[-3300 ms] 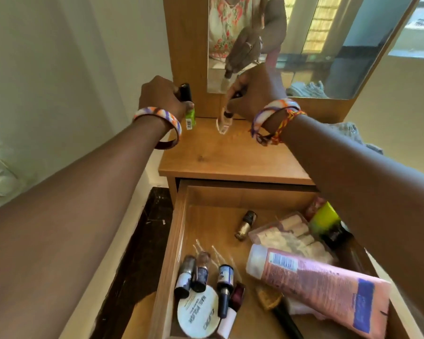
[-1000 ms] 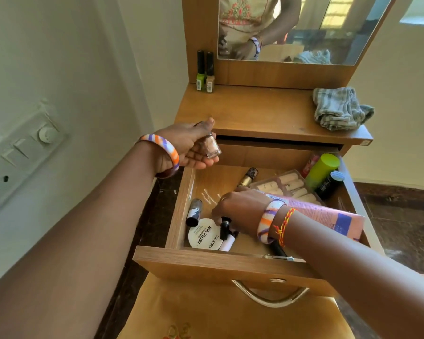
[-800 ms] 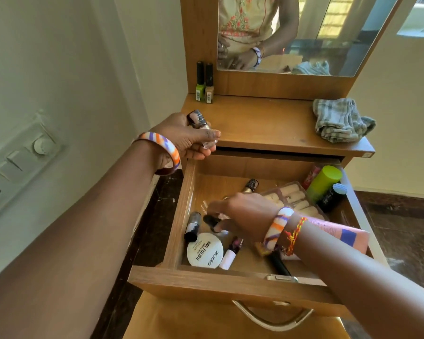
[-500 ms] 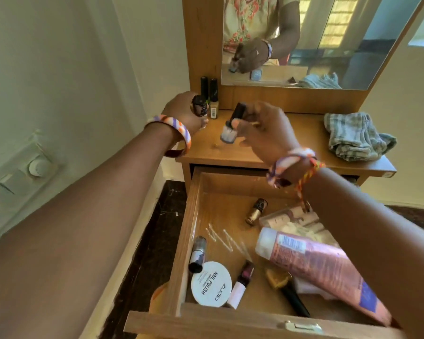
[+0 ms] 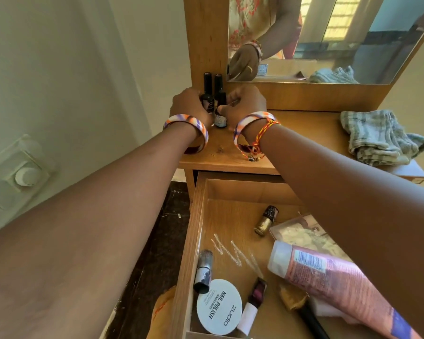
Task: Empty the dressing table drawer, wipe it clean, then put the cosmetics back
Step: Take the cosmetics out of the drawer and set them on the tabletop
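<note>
Both my hands are at the back left corner of the dressing table top (image 5: 291, 133). My left hand (image 5: 187, 106) grips a dark-capped nail polish bottle (image 5: 207, 104). My right hand (image 5: 245, 101) pinches a small clear bottle with a black cap (image 5: 220, 118), which stands on the top. Two tall black-capped bottles (image 5: 213, 81) stand just behind them against the mirror frame. Below, the open drawer (image 5: 194, 241) holds a gold nail polish (image 5: 264, 221), a silver-capped bottle (image 5: 203, 272), a round white nail polish remover tub (image 5: 218, 307), a maroon lipstick (image 5: 253, 299) and a pink tube (image 5: 333, 282).
A folded checked cloth (image 5: 377, 138) lies on the right of the table top. The mirror (image 5: 328, 37) rises behind it. A wall with a switch plate (image 5: 17, 174) is close on the left. A clear packet (image 5: 301, 233) lies under my right forearm.
Both hands moved from above the table top down to the back left corner with their bottles. The right hand's bottle now stands on the top beside the two tall bottles.
</note>
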Demonstrator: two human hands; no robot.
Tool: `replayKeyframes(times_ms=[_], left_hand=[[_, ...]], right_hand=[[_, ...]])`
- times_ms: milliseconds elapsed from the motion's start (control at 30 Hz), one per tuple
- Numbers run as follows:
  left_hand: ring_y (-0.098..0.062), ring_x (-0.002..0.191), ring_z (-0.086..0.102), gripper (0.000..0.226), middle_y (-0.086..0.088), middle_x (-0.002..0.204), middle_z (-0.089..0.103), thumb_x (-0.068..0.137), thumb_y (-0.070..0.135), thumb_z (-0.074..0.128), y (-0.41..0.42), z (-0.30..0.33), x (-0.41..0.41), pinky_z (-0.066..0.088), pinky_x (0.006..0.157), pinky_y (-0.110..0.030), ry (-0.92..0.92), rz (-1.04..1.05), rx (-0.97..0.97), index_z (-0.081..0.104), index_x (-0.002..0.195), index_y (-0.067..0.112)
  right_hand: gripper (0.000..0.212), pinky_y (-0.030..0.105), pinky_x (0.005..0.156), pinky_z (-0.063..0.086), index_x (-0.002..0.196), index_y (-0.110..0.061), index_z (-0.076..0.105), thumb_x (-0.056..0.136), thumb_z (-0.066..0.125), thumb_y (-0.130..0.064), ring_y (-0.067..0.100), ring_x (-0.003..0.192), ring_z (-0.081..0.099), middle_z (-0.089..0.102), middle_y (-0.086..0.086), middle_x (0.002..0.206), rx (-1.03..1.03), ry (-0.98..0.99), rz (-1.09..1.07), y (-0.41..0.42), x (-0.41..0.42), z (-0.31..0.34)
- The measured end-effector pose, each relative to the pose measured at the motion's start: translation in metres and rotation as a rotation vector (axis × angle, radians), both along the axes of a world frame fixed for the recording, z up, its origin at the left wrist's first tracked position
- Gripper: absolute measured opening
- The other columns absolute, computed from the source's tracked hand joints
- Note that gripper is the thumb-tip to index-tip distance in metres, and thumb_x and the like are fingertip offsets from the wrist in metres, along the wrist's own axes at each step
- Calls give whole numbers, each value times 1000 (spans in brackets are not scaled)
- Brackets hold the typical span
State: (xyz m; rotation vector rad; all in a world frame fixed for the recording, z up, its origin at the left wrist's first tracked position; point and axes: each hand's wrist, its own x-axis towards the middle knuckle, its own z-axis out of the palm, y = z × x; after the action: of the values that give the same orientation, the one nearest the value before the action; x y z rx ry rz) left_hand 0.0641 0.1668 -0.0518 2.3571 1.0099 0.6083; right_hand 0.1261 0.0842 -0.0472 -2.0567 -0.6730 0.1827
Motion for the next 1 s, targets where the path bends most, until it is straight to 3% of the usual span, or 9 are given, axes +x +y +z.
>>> replayKeyframes(times_ms=[133,267,400,533,600,667,733,833,1000], left_hand=[[-30,110,56,37,-17,123,57,90,17,59,-5,5,-7,40,80,-27,122,-60,5,51,124,4],[-30,112,56,38,-17,125,55,91,13,58,-22,21,-24,44,83,-29,204,-54,137,46,126,3],[-29,96,59,32,-12,111,60,87,13,62,-57,36,-59,47,75,-34,226,-141,351,54,117,6],[-23,83,57,36,-6,95,59,81,28,70,-108,28,-92,49,74,-32,760,-598,238,60,109,8],[-23,85,58,42,-4,90,56,78,35,72,-128,14,-102,53,84,-34,1046,-713,244,62,111,10],[-25,95,64,43,-7,95,61,78,30,73,-143,-6,-109,54,85,-36,1198,-763,353,63,113,8],[-25,107,62,40,-7,115,63,83,17,67,-151,-25,-113,52,86,-35,1261,-779,449,59,120,7],[-27,110,61,36,-9,123,59,88,11,56,-155,-44,-111,51,89,-35,1318,-780,492,57,124,6],[-26,106,62,33,-12,116,61,87,11,56,-154,-47,-111,51,86,-32,1309,-752,503,58,119,3]], right_hand=[[29,19,78,42,115,-9,63,87,64,-16,15,99,58,64,6,116,-15,-1,10,-6,-5,5],[35,26,85,50,116,-11,60,82,70,-15,17,96,60,63,5,108,0,2,-16,-27,-10,10],[29,22,73,52,108,-15,64,80,71,-11,13,83,59,64,1,93,-13,-128,9,-62,-28,10],[26,2,48,37,101,-18,65,77,70,-9,0,57,45,49,-12,64,-154,-239,93,-104,-55,-9],[23,0,49,37,97,-15,67,77,68,-6,4,57,48,48,-13,60,-297,-220,153,-120,-61,-21],[22,14,65,50,97,-12,68,77,65,-2,16,71,61,55,-8,66,-458,-188,216,-134,-61,-33],[30,30,81,55,104,-12,68,78,64,0,22,89,67,63,-1,84,-603,-191,279,-142,-61,-45],[41,27,83,54,120,-12,62,81,64,0,24,99,66,65,9,112,-779,-254,349,-144,-61,-62],[33,26,84,50,125,-3,55,93,49,-3,26,105,62,59,15,119,-925,-385,459,-131,-71,-62]])
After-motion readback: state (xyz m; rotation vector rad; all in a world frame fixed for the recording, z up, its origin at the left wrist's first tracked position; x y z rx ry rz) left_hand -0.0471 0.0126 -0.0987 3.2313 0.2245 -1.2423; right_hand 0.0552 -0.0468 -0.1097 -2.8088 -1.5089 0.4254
